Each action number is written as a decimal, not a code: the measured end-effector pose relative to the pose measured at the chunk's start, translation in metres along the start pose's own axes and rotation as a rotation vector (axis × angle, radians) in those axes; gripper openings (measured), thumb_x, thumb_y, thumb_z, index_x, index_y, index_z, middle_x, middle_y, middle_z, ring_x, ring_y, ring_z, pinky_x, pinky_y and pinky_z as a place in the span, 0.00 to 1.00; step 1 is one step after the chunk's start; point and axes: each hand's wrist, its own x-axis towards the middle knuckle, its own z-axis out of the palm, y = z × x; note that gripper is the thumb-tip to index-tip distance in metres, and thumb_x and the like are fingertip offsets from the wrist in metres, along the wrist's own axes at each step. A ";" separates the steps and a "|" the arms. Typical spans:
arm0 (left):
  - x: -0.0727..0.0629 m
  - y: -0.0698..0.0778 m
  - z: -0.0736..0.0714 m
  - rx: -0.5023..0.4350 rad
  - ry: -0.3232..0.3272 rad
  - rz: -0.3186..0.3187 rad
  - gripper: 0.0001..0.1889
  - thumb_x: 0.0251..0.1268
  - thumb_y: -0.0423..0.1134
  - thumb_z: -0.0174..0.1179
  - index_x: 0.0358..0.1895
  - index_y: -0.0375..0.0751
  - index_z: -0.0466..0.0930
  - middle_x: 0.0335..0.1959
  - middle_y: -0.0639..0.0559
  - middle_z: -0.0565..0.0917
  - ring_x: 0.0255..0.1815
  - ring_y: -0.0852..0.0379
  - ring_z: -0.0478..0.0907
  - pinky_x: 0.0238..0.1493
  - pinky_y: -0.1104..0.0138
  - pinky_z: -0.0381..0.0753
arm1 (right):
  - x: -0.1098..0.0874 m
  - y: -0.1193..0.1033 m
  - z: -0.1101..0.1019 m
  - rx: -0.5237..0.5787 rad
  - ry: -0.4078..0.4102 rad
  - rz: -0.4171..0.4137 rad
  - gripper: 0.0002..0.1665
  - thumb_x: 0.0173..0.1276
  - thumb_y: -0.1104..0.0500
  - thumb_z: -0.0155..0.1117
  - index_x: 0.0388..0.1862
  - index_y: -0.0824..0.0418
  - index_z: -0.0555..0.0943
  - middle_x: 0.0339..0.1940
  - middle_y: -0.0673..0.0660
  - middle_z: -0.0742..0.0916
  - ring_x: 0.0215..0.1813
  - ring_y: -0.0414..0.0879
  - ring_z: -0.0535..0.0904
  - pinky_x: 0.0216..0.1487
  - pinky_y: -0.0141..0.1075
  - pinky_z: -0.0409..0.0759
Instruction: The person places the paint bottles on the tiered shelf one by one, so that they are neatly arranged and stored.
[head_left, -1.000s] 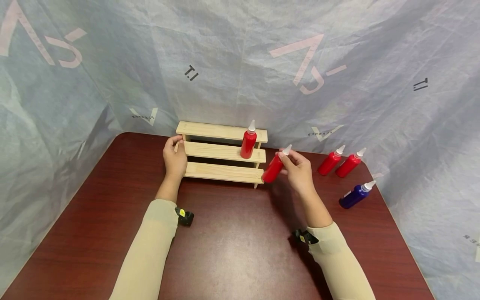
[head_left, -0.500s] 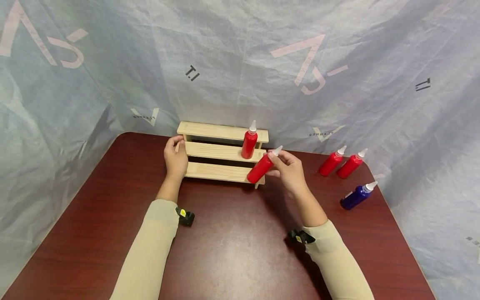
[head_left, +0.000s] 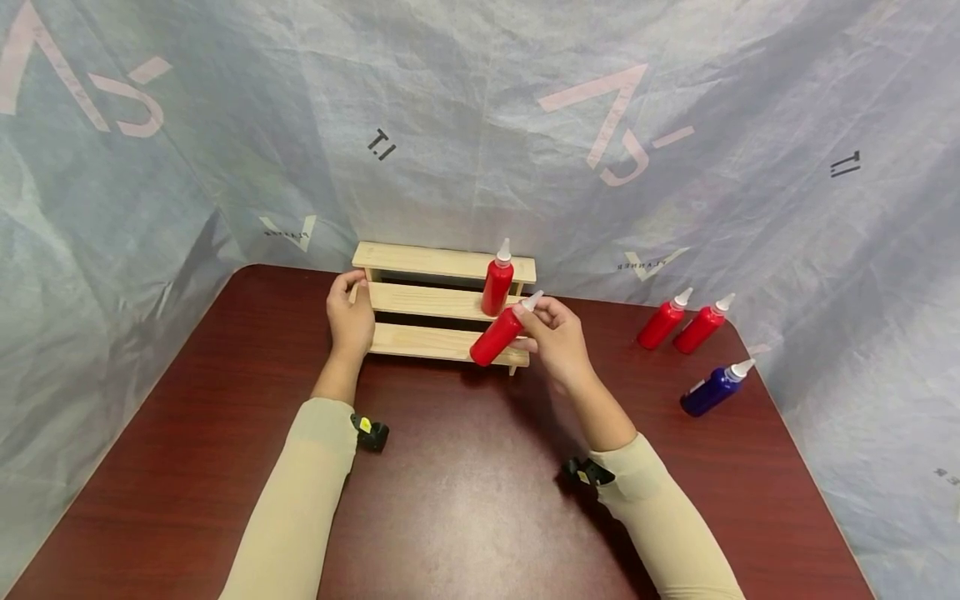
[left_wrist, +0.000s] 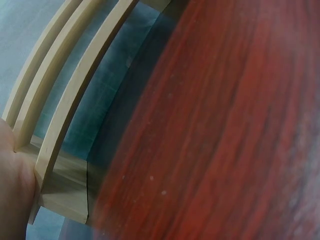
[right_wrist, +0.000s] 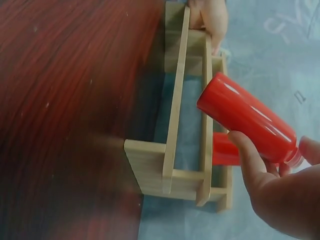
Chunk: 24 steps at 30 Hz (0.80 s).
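Observation:
In the head view, my right hand (head_left: 561,343) holds a red squeeze bottle (head_left: 495,337) near its white nozzle. The bottle leans, base down to the left, and overlaps the lower steps of a three-step wooden shelf (head_left: 427,340). Seen from the right wrist, the thumb and fingers wrap the neck end of this red bottle (right_wrist: 250,117). My left hand (head_left: 351,321) grips the left end of the shelf, its thumb on the near side. A second red squeeze bottle (head_left: 497,286) stands upright on the middle step, toward the right.
Farther right on the dark red wooden table (head_left: 457,483) stand two red bottles, one (head_left: 660,325) beside the other (head_left: 699,329). Nearer the right edge is a blue bottle (head_left: 708,393). A grey cloth backdrop (head_left: 465,150) hangs behind the table.
My right hand has carried the red squeeze bottle leftward, from beside the shelf's right end to in front of the steps, tilting it more. My left hand stays on the shelf.

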 end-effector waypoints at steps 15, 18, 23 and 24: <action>-0.008 0.019 -0.001 -0.008 -0.019 -0.026 0.16 0.82 0.27 0.48 0.64 0.19 0.74 0.68 0.26 0.73 0.77 0.37 0.66 0.81 0.49 0.63 | -0.002 0.002 0.022 -0.105 0.032 -0.078 0.14 0.74 0.64 0.69 0.54 0.68 0.81 0.56 0.63 0.90 0.47 0.41 0.90 0.53 0.53 0.89; -0.002 0.005 -0.001 -0.007 -0.014 -0.022 0.16 0.83 0.29 0.48 0.64 0.22 0.74 0.68 0.28 0.74 0.77 0.38 0.66 0.81 0.50 0.63 | -0.002 0.003 0.027 -0.122 0.020 -0.115 0.14 0.74 0.64 0.69 0.54 0.68 0.81 0.59 0.66 0.89 0.48 0.41 0.90 0.54 0.53 0.89; 0.005 -0.011 -0.001 0.012 -0.004 -0.024 0.16 0.84 0.32 0.50 0.64 0.26 0.76 0.68 0.33 0.76 0.76 0.45 0.69 0.78 0.54 0.67 | -0.003 0.005 0.033 -0.108 -0.005 -0.157 0.13 0.75 0.65 0.67 0.54 0.68 0.80 0.62 0.67 0.88 0.51 0.42 0.89 0.51 0.48 0.91; 0.005 -0.012 -0.001 0.015 -0.003 -0.026 0.15 0.83 0.32 0.50 0.63 0.27 0.76 0.67 0.34 0.76 0.75 0.46 0.69 0.77 0.55 0.68 | -0.002 0.005 0.035 -0.105 -0.010 -0.160 0.13 0.75 0.64 0.67 0.55 0.68 0.80 0.62 0.68 0.88 0.52 0.42 0.89 0.51 0.47 0.91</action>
